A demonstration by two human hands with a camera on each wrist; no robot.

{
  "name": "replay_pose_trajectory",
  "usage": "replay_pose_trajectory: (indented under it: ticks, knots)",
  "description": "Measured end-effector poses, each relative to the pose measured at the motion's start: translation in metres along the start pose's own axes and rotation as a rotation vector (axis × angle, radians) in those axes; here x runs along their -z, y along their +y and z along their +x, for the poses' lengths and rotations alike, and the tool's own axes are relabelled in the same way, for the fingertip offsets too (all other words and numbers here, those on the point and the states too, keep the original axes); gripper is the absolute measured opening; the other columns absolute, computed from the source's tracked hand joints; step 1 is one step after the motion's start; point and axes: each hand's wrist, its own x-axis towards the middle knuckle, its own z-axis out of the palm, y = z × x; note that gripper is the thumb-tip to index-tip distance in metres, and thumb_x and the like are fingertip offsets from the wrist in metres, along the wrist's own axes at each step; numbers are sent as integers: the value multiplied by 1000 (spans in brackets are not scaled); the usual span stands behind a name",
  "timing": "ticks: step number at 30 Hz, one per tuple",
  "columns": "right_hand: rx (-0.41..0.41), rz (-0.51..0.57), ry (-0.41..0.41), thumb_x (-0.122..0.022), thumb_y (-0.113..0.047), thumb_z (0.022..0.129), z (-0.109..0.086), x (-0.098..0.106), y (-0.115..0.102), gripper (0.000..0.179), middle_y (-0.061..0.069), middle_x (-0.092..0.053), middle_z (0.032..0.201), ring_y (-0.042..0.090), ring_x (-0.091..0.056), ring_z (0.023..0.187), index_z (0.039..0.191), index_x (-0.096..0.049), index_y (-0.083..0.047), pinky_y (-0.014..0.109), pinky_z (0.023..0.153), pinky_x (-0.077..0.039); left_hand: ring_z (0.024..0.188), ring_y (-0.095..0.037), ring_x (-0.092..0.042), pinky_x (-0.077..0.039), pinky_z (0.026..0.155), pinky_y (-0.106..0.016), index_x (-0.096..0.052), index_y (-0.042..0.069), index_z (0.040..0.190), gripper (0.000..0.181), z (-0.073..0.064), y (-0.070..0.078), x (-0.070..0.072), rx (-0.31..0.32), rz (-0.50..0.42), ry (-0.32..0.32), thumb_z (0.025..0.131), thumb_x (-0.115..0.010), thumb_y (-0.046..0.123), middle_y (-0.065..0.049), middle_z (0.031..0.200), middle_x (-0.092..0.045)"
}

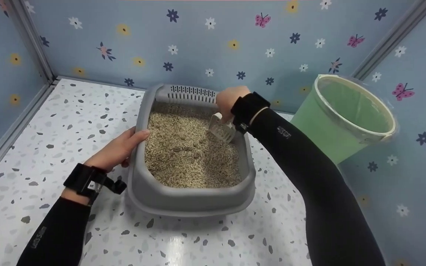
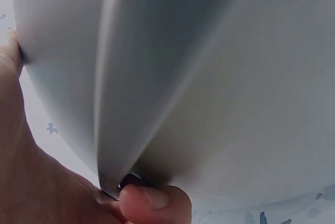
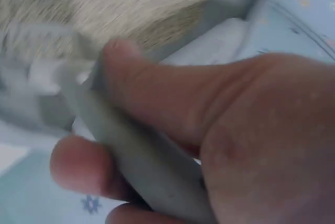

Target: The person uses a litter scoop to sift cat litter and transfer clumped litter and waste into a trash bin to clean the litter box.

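A grey litter box (image 1: 190,201) holds a bed of tan, pellet-like litter (image 1: 183,147) with some darker clumps near its middle. My left hand (image 1: 118,147) grips the box's left side, thumb over the rim; in the left wrist view a fingertip (image 2: 157,203) curls under the rim's lip. At the far right of the box, my right hand (image 1: 231,99) holds a pale slotted litter scoop (image 1: 222,130) by its handle. The scoop's head is low over the litter by the right wall. Blurred in the right wrist view, the scoop handle (image 3: 141,156) lies between thumb and fingers.
A light green bin (image 1: 316,122) with a cream rim and a clear liner stands at the right, beside my right forearm. Flower-patterned wall panels (image 1: 198,37) enclose the back and both sides. The speckled white surface (image 1: 68,122) spreads under the box.
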Motion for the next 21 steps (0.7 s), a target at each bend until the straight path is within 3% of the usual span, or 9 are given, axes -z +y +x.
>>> replay_pose_trajectory:
  ticks: [3,8,12,16,20,21]
  knots:
    - [-51,-149,40,-74,-32,107,3,-8,-11,42,-2,-50,78,17,-44,71,77,-49,-17,39,65,-41,66,-17,-59,-47,52,-28,-35,13,168,83,0,0,0,4,12,0,112,-46,72,-9,92,-60]
    - [-113,-341,20,-53,-24,116,11,-19,-28,41,-3,-40,77,16,-36,70,78,-38,-19,36,70,-30,76,-24,-66,-57,58,-34,-33,15,171,84,1,-3,1,13,29,9,111,-45,73,-12,98,-61]
    - [-81,-350,82,-48,-28,119,13,-23,-26,42,-2,-48,80,18,-39,77,79,-45,-18,40,90,-35,74,-23,-66,-56,57,-33,-34,15,170,82,2,-4,0,14,19,-1,112,-45,72,-10,97,-61]
    - [-75,-337,163,-52,-32,115,9,-17,-15,40,-1,-55,80,21,-46,83,78,-53,-18,47,110,-36,66,-18,-60,-50,52,-29,-36,14,169,81,3,-4,-1,9,26,-6,112,-45,71,-7,91,-60]
    - [-35,-347,200,-62,-38,107,9,-12,-10,36,-2,-54,79,23,-47,86,77,-55,-19,48,111,-34,63,-16,-55,-46,52,-27,-38,13,166,81,2,-3,-1,10,46,7,112,-44,72,-7,89,-58]
    - [-23,-350,200,-66,-47,106,10,-12,-10,41,-2,-54,79,22,-47,86,78,-55,-19,47,110,-34,65,-17,-57,-47,52,-28,-38,13,166,81,2,-2,-1,10,41,7,112,-44,72,-7,89,-58]
